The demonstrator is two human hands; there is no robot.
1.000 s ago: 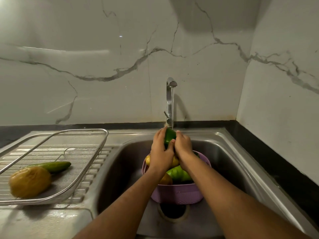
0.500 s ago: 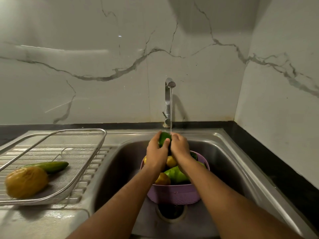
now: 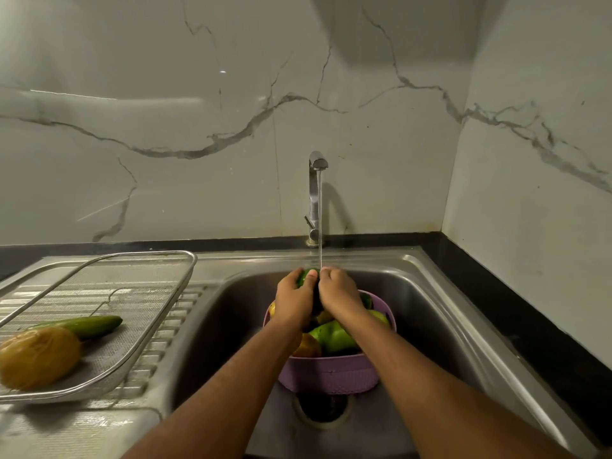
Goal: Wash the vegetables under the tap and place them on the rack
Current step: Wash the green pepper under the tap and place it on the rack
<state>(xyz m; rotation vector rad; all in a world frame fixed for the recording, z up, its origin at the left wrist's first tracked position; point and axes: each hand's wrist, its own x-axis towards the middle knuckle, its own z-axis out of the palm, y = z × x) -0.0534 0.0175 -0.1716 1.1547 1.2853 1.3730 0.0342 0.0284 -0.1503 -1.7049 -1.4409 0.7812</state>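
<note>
Water runs from the steel tap (image 3: 317, 167) onto a small green vegetable (image 3: 305, 275) that both hands hold over the sink. My left hand (image 3: 293, 298) grips it from the left, thumb on top. My right hand (image 3: 337, 293) curls round it from the right and hides most of it. Below the hands a purple colander (image 3: 328, 372) holds green and yellow vegetables (image 3: 332, 336). On the left, a wire mesh rack (image 3: 139, 313) carries a cucumber (image 3: 87, 326) and a yellow round vegetable (image 3: 38, 357).
The steel sink (image 3: 430, 313) has a dark drain opening (image 3: 323, 409) just below the colander. The rack sits on the ribbed draining board (image 3: 159, 356). A marble wall stands behind, and a black counter edge (image 3: 530, 326) runs along the right side.
The tap began running. Both hands lowered the green vegetable slightly under the stream, and now cover more of it.
</note>
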